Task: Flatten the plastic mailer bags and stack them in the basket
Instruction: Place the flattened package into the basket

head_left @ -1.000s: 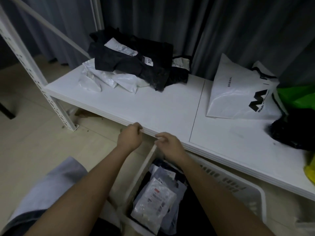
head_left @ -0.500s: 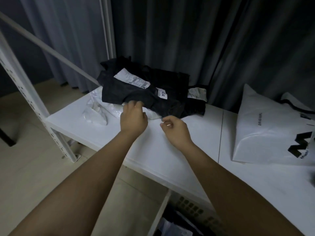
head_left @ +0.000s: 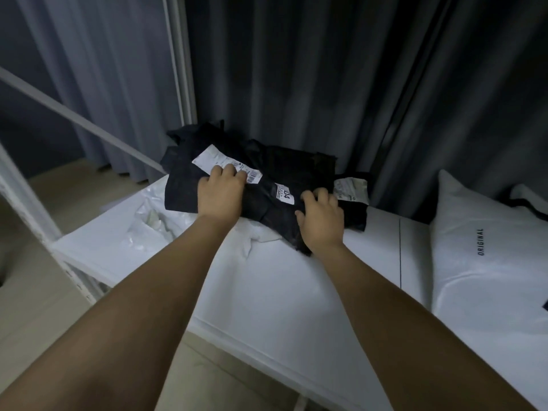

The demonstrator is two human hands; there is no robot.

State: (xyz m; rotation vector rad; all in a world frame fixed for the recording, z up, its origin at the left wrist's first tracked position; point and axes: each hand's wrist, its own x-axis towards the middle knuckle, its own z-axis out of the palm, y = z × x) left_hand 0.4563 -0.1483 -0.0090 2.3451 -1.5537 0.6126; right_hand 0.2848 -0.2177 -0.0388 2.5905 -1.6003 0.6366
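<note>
A pile of black plastic mailer bags [head_left: 267, 170] with white shipping labels lies at the back of the white shelf board [head_left: 267, 292]. Crumpled white mailer bags [head_left: 148, 223] lie under the pile and to its left. My left hand [head_left: 221, 194] lies on the top black bag, fingers curled over its long label. My right hand [head_left: 321, 218] grips the same bag's right front part, beside a small "04" label. The basket is out of view.
A large white shopping bag [head_left: 480, 262] printed "ORIGINAL" lies on the board's right side. Dark curtains [head_left: 326, 84] hang directly behind the pile. A white rack post [head_left: 26, 203] and a diagonal brace stand at the left, with pale floor below.
Both hands rose from the shelf's front edge above the basket and reached back onto the black bag pile. The view lifted, so the basket dropped out of sight.
</note>
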